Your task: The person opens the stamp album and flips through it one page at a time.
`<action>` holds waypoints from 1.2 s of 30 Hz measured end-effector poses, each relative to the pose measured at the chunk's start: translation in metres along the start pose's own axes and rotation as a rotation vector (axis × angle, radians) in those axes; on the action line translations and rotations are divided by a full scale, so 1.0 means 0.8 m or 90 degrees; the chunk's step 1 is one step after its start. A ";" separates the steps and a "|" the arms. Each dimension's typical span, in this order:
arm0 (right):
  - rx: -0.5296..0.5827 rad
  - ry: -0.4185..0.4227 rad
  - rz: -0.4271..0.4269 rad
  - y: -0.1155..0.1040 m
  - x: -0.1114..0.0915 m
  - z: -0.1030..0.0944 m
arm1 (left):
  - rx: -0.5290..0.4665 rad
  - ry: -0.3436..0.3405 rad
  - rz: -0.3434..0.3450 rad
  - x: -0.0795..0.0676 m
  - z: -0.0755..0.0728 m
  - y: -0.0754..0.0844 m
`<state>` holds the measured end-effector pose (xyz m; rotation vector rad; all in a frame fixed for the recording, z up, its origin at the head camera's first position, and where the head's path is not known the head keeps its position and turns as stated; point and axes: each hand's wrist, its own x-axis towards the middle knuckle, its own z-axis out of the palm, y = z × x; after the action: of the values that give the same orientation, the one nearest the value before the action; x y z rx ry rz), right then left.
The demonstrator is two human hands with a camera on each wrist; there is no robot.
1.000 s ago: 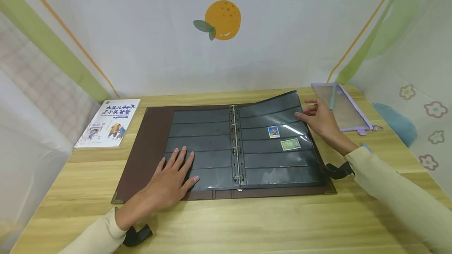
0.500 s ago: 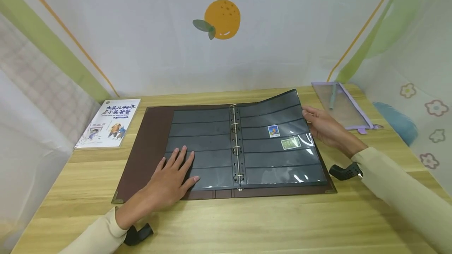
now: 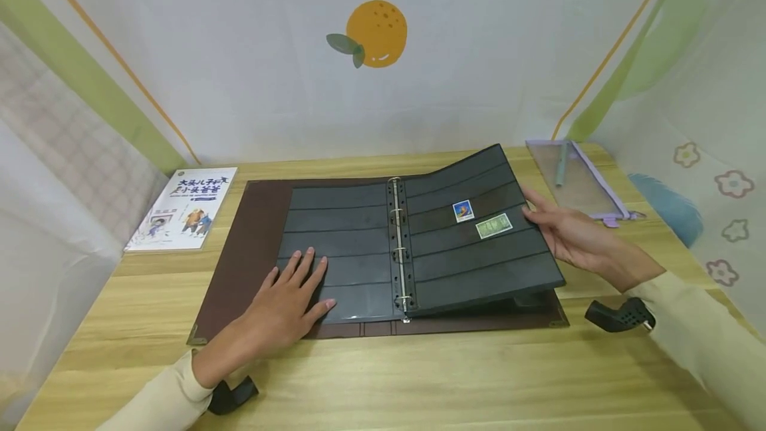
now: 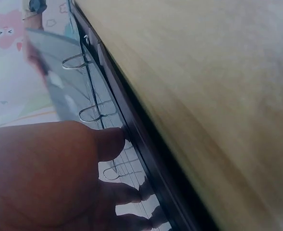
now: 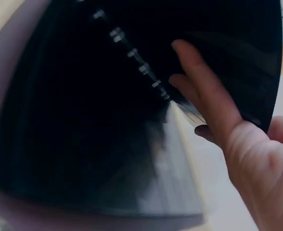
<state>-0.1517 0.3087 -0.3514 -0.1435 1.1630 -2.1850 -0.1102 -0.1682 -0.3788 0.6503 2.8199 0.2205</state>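
The ring binder (image 3: 239,265) lies spread flat on the wooden table (image 3: 419,378), its ring mechanism (image 3: 401,251) along the middle. Left hand (image 3: 281,308): palm down at the binder's near left portion, fingers spread apart and resting on the black left page (image 3: 353,241). Right hand (image 3: 577,238): at the binder's right side, thumb on the upper face and fingers against the underside—clamped on the outer edge of the black right page (image 3: 455,265). This page tilts upward from the rings, its outer edge clear of the binder's brown cover. Two stamps sit in the right page's strips: a blue stamp (image 3: 463,211) and, just beside it toward the outer edge, a green stamp (image 3: 493,225). A white booklet (image 3: 185,208) lies left of the binder. A purple-edged pouch (image 3: 589,185) lies beyond the binder's far right corner—with a pale green pen (image 3: 561,165) in or on it; which cannot be told.
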 end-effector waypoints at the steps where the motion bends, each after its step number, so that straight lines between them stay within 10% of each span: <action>1: -0.001 -0.004 -0.008 -0.004 0.001 0.004 | 0.000 -0.001 -0.001 0.000 0.000 0.000; 14: -0.061 0.031 -0.047 -0.035 0.010 0.046 | 0.005 0.012 -0.002 0.004 0.004 0.001; 28: -0.008 -0.114 -0.052 -0.042 0.029 0.073 | 0.020 0.008 -0.008 -0.001 -0.002 0.001; 36: -0.177 0.028 -0.030 -0.050 0.033 0.090 | -0.035 0.067 0.066 0.021 -0.019 0.042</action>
<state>-0.1646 0.2584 -0.2823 -0.2443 1.4988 -2.0660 -0.1152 -0.1320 -0.3605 0.7949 2.8712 0.3593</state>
